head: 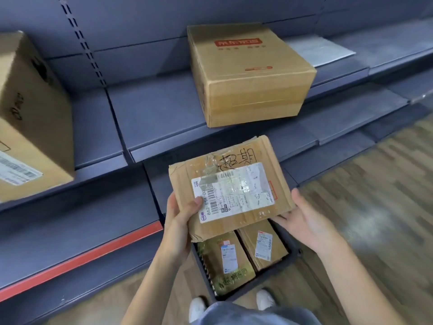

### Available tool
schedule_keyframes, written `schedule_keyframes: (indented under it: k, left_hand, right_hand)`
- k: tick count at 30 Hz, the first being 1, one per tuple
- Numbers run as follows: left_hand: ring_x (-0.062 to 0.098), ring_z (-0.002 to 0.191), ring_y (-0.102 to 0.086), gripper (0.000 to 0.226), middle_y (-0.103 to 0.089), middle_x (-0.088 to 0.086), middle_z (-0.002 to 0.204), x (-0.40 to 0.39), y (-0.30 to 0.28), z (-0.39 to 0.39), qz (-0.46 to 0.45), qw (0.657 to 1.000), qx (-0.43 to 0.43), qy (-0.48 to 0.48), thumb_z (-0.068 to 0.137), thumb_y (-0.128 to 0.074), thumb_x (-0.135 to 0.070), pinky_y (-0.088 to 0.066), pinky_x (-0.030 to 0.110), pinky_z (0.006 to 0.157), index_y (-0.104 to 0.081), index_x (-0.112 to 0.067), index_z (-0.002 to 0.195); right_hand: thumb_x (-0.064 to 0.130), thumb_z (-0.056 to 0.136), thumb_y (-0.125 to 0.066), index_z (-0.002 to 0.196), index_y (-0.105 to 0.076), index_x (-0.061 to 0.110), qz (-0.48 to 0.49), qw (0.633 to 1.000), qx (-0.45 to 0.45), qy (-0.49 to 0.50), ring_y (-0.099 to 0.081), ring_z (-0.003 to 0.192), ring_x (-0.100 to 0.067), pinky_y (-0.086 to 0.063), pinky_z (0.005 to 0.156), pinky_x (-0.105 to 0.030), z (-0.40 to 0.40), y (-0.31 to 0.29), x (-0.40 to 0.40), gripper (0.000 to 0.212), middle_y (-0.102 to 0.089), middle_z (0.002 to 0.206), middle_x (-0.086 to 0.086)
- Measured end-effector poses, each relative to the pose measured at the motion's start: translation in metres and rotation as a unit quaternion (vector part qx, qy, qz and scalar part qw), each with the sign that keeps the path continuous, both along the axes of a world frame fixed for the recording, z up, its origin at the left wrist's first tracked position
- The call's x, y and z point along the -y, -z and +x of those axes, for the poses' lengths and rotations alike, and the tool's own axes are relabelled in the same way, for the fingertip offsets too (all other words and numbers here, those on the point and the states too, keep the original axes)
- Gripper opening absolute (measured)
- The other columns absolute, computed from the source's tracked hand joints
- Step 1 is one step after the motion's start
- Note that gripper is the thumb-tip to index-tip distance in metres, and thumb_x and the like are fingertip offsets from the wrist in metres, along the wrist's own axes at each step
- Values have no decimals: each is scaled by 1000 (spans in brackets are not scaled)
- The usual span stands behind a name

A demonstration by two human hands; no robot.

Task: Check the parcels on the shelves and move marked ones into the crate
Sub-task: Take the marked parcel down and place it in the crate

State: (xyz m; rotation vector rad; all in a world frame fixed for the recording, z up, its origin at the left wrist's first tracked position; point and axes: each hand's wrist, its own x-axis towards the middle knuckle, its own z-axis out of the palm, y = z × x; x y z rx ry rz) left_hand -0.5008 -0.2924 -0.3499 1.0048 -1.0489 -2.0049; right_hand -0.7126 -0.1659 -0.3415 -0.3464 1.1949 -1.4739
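A marked parcel (pixel 230 186) is gripped by the left hand (pixel 180 219), propped on the open right hand (pixel 302 221), and should next be lowered into the crate (pixel 284 259) below.

The crate (pixel 290 254) on the floor is largely filled by two parcels lying side by side, a left parcel (pixel 225 261) and a right parcel (pixel 262 247), and the flat marked parcel (pixel 230 191) held just above covers its far half. On the shelf (pixel 159 118) bare board lies open between the big carton (pixel 30 118) at left and the taped box (pixel 248 73), with more to that box's right
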Motion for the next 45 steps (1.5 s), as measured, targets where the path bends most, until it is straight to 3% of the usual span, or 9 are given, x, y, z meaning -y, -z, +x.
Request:
schedule_keyframes:
  k: [6,13,17,21,24,27,36,40,45]
  left_hand:
    - [24,103,-64,56,-62,6,117,-46,18,-52,26,996,11,-86,68,-66,-23,-53,47,85,-39,-32,116]
    - [-8,78,-66,72,-54,-9,102,-103,38,-122,42,985,44,-161,68,-60,-21,-52,16,59,-18,-21,127]
    - [-2,94,-65,84,-57,-9,108,-108,55,-133,53,980,79,-175,64,-72,-31,-54,31,84,-19,-28,129]
    - [18,122,-50,94,-43,2,136,-87,71,-121,86,963,164,-195,56,-70,-54,-40,46,105,-22,-35,135]
    - [19,118,-53,81,-48,4,136,-70,90,-105,97,969,204,-98,62,-70,-50,-44,36,99,-39,-25,134]
    - [11,104,-62,49,-65,-11,116,-72,112,-106,84,969,221,64,72,-71,-41,-48,34,89,-56,-33,118]
    - [7,85,-66,31,-68,-7,97,-81,271,-114,147,957,250,-26,89,-56,-4,-53,18,67,-56,-22,114]
    - [12,82,-60,30,-63,-14,79,-81,349,-109,98,922,373,12,85,-48,5,-52,35,79,-53,-25,85]
    - [21,87,-62,19,-66,-2,91,-73,434,-105,97,902,418,44,83,-47,-4,-51,42,83,-53,-15,98]
  right_hand:
    - [60,37,-86,129,-50,12,-14,994,68,89,-54,119,-22,-45,97,-33,-30,25,-1,110,-61,126,-9]
    - [44,52,-86,137,-42,18,21,991,120,-62,-54,120,-27,-52,90,-36,-43,65,-9,99,-56,132,-11]
    - [43,45,-87,129,-50,20,58,989,102,-95,-57,113,-24,-48,89,-36,-73,84,-10,95,-61,126,-6]
    - [25,62,-70,111,-57,23,85,986,45,-135,-66,91,-13,-54,73,-25,-101,101,-1,51,-72,99,6]
    - [36,44,-84,119,-55,19,117,978,0,-172,-66,98,-13,-55,79,-27,-113,122,4,82,-69,109,2]
    - [31,65,-71,115,-58,23,167,971,-19,-169,-61,108,-24,-43,98,-48,-111,146,6,52,-67,115,-3]
    - [10,94,-49,94,-61,30,214,961,-130,-116,-63,99,-14,-48,93,-37,-79,299,18,24,-67,98,13]
    - [3,92,-47,99,-56,20,222,938,-203,-171,-60,90,-6,-48,77,-24,-70,379,19,20,-62,96,15]
    - [9,94,-46,112,-51,14,243,908,-258,-223,-57,92,-10,-48,79,-26,-61,456,34,19,-59,101,10]
